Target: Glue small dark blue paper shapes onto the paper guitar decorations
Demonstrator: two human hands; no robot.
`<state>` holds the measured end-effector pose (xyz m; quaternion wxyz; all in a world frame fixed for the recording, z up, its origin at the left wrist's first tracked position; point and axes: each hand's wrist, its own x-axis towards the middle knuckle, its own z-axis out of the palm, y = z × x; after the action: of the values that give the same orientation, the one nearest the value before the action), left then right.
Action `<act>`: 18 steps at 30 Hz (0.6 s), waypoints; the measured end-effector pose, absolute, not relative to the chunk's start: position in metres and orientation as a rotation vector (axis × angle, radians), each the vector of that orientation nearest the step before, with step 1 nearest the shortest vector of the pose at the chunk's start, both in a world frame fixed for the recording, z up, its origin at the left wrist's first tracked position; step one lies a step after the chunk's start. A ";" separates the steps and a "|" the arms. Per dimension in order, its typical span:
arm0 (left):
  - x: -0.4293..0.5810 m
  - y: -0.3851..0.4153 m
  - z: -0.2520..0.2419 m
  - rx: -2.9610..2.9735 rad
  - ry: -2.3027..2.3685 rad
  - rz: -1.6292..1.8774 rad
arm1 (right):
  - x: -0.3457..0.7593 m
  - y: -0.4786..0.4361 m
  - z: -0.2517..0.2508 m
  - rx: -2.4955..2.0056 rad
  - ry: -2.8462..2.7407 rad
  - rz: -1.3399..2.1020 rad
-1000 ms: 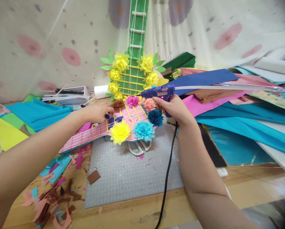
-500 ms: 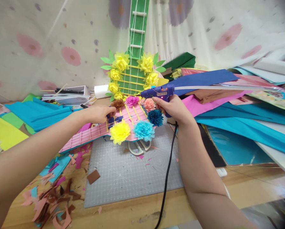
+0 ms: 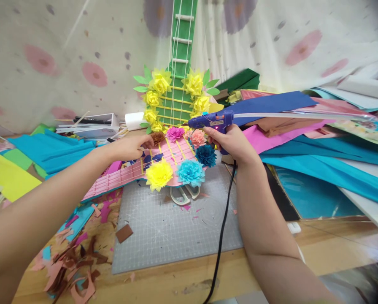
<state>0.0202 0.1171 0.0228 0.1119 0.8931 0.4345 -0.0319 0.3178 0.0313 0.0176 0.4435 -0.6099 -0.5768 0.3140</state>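
Observation:
My left hand reaches to the left side of a pink paper guitar. Its bent fingers are at the edge of a brown paper flower, closed on it as far as I can see; the fingertips are partly hidden. In my right hand is a blue hot glue gun, gripped by its handle. A small light glows on its side, and the nozzle points left above the magenta flower. Peach, dark teal, light blue and yellow paper flowers sit around the guitar's body.
Behind stands a green paper guitar with yellow flowers. A grey cutting mat lies in front, with white-handled scissors partly under the pink guitar. Paper scraps cover the left. Coloured paper is heaped right. A black cord hangs from the gun.
My left hand's fingers have shifted slightly up and loosened a little at the brown flower. The glue gun has moved slightly to the right.

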 end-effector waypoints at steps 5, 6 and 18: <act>0.020 0.104 0.021 2.524 1.315 0.247 | 0.318 0.031 0.017 -1.505 -1.429 0.789; 0.020 0.099 0.019 2.516 1.351 0.303 | 0.318 0.031 0.017 -1.502 -1.436 0.787; 0.015 0.058 -0.013 2.680 1.548 0.401 | 0.299 0.028 0.017 -1.520 -1.541 0.762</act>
<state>0.0155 0.0576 -0.0130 0.0105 0.8587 0.4959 0.1286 0.2986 0.0281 0.0170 0.4107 -0.6040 -0.6123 0.3026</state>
